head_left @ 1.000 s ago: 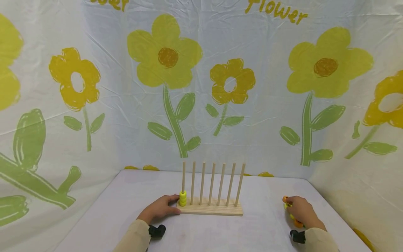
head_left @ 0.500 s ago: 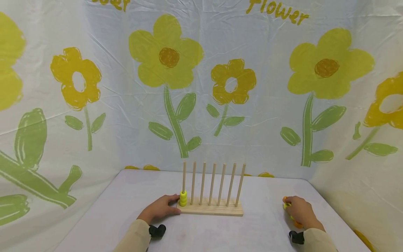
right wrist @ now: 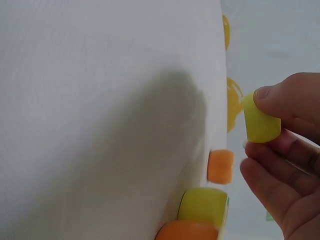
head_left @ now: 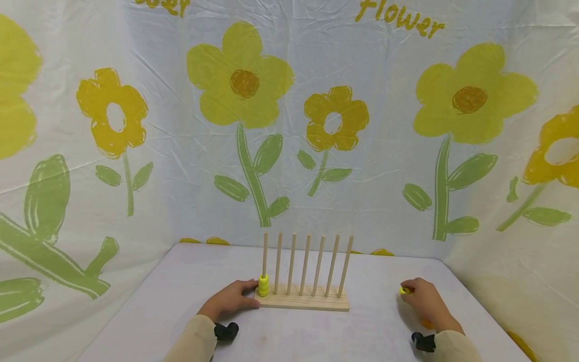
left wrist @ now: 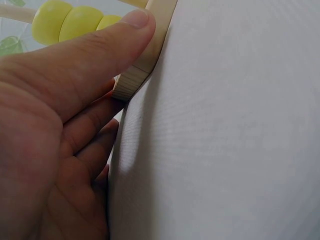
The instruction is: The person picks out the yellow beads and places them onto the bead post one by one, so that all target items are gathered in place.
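A wooden peg rack (head_left: pixel 303 301) with a row of upright pegs stands mid-table. Yellow beads (head_left: pixel 263 285) are stacked on its leftmost peg; the other pegs carry nothing. My left hand (head_left: pixel 230 298) grips the left end of the base, its thumb (left wrist: pixel 107 42) on the near side and its fingers on the far side. To the right, my right hand (head_left: pixel 425 300) pinches a yellow bead (right wrist: pixel 262 122) between thumb and fingers, above the table. Below it on the table lie an orange bead (right wrist: pixel 220 166), a yellow bead (right wrist: pixel 202 204) and another orange bead (right wrist: pixel 187 231).
The white tabletop (head_left: pixel 362 332) stretches between the rack and the right hand. A white cloth backdrop (head_left: pixel 371 201) printed with yellow flowers rises behind the table and along both sides.
My right hand has taken hold of a yellow bead from the group, lifted it and moved slightly left. The left hand and the rack have stayed in place.
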`<state>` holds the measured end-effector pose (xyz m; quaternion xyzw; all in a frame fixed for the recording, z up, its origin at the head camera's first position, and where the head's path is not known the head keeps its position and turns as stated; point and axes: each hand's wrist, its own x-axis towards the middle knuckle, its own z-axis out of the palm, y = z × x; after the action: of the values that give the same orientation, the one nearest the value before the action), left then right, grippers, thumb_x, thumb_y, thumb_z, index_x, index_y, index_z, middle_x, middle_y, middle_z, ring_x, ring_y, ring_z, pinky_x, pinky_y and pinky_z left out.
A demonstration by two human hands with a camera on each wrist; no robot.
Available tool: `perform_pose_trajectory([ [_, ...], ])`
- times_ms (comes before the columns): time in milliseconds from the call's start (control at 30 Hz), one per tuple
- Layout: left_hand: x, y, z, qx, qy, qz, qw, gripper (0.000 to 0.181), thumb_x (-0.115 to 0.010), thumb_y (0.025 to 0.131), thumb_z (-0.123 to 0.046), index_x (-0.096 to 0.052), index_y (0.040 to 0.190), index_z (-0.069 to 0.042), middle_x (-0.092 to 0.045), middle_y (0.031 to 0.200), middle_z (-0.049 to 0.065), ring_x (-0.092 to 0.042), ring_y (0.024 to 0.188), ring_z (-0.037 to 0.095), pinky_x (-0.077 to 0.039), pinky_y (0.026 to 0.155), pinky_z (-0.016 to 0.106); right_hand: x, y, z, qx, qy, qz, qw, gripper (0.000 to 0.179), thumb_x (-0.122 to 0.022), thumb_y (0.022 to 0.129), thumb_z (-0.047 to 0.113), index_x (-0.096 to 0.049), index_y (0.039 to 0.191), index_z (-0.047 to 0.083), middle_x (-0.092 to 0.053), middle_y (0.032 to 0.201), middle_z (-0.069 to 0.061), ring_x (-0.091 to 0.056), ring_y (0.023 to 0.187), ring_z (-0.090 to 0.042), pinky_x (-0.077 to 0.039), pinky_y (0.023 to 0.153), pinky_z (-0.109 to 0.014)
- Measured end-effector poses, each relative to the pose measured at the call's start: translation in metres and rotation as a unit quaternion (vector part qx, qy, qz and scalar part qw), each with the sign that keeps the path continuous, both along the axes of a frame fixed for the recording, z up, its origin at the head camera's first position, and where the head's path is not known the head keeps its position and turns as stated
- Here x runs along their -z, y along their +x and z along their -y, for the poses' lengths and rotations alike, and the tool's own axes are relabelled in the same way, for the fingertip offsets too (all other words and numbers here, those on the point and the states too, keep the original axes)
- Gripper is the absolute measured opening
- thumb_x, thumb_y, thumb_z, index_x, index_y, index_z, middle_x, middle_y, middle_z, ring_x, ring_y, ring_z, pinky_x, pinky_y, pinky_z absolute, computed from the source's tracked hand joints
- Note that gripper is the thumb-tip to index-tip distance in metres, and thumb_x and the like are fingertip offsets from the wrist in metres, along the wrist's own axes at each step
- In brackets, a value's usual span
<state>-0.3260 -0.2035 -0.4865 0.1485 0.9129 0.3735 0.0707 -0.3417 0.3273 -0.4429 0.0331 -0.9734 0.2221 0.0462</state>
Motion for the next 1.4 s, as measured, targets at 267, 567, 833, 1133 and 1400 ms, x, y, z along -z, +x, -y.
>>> perform_pose_trajectory([
  [267,-0.001,0.000,-0.001,0.000,-0.006,-0.002,1.0000,0.075,-0.078,0.078,-0.045,-0.052,0.140,-0.012,-0.048,0.147,0.014,-0.037,0.139,0.042,-0.030,0.111,0.062,-0.006,0.001,0.013,-0.004,-0.022,0.002,0.9997,0.035,-0.069,0.084,0.009,-0.066,0.116,-0.005,-0.062,0.109,-0.018,-0.060,0.096,-0.029,-0.054,0.088,-0.050],
  [567,-0.001,0.000,-0.001,-0.005,-0.004,0.006,1.0000,0.075,-0.077,0.078,-0.045,-0.052,0.141,-0.013,-0.047,0.148,0.013,-0.036,0.140,0.042,-0.029,0.111,0.063,-0.016,0.009,0.026,-0.044,-0.032,-0.070,0.9961,0.034,-0.070,0.080,0.008,-0.068,0.112,0.000,-0.063,0.111,-0.016,-0.063,0.098,-0.031,-0.055,0.082,-0.047],
  [833,-0.004,0.002,-0.001,0.001,0.001,0.003,1.0000,0.074,-0.078,0.078,-0.044,-0.052,0.140,-0.012,-0.047,0.148,0.016,-0.036,0.139,0.043,-0.029,0.111,0.063,-0.029,0.013,0.038,-0.055,-0.047,-0.071,0.9949,0.033,-0.069,0.081,0.012,-0.068,0.113,0.005,-0.067,0.110,-0.011,-0.064,0.102,-0.033,-0.055,0.076,-0.042],
  [1133,-0.001,0.000,0.000,0.000,-0.004,0.000,1.0000,0.075,-0.078,0.078,-0.046,-0.052,0.140,-0.013,-0.047,0.148,0.015,-0.037,0.139,0.043,-0.029,0.111,0.063,-0.041,0.020,0.050,-0.063,-0.089,-0.078,0.9910,0.030,-0.065,0.084,0.008,-0.068,0.114,0.007,-0.067,0.114,-0.016,-0.068,0.097,-0.033,-0.060,0.074,-0.038],
  [1400,0.000,-0.002,0.000,0.003,-0.006,-0.004,1.0000,0.076,-0.077,0.078,-0.046,-0.052,0.140,-0.012,-0.047,0.148,0.015,-0.038,0.139,0.043,-0.030,0.111,0.063,-0.054,0.024,0.058,-0.082,-0.094,-0.106,0.9864,0.027,-0.063,0.085,0.007,-0.071,0.111,0.011,-0.066,0.118,-0.015,-0.067,0.100,-0.032,-0.060,0.079,-0.039],
])
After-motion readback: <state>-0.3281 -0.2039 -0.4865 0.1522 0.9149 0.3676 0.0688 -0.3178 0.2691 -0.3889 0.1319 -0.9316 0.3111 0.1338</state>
